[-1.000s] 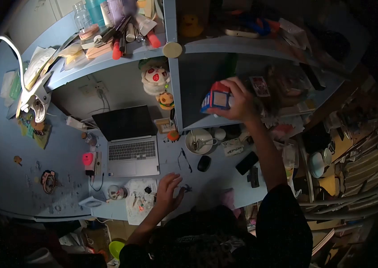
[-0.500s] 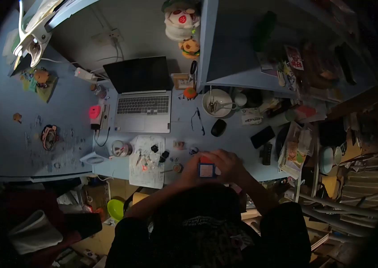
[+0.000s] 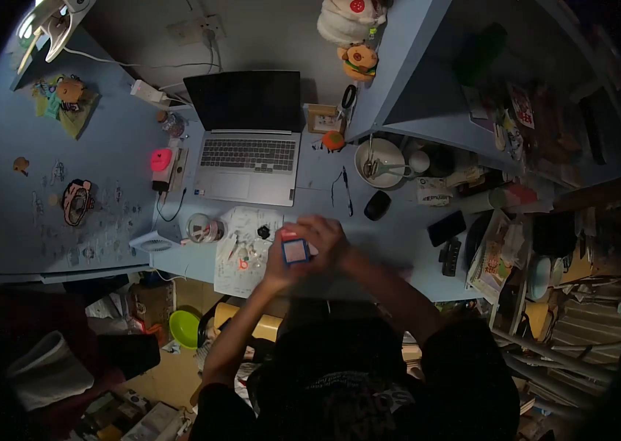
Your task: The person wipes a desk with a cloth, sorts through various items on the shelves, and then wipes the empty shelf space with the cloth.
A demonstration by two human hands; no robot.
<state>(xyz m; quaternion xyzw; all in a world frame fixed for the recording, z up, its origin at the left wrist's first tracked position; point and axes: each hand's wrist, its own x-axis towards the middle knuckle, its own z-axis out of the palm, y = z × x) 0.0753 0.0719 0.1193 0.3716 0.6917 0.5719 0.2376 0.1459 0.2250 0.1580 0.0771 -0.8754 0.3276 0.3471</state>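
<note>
A small blue-edged box [image 3: 295, 251] with a pale face and a red part at its top is held between my two hands above the desk. My left hand [image 3: 276, 266] is closed around its left side. My right hand [image 3: 329, 241] wraps over its top and right side, fingers bent. What the box is exactly cannot be made out. Just left of the hands lies a sheet of written paper [image 3: 231, 275] with small loose pieces and a black lump [image 3: 263, 231] on it. Some of the sheet is hidden behind my left hand.
Behind the paper stands an open laptop [image 3: 248, 165], with a clear jar [image 3: 204, 228] to its front left. A black mouse [image 3: 377, 205], a pen [image 3: 348, 192], a white bowl [image 3: 380, 163] with utensils and a phone [image 3: 447, 228] lie to the right.
Both hands have moved left and slightly forward with the box, now beside and partly over the paper. The view has shifted too, so desk items appear displaced.
</note>
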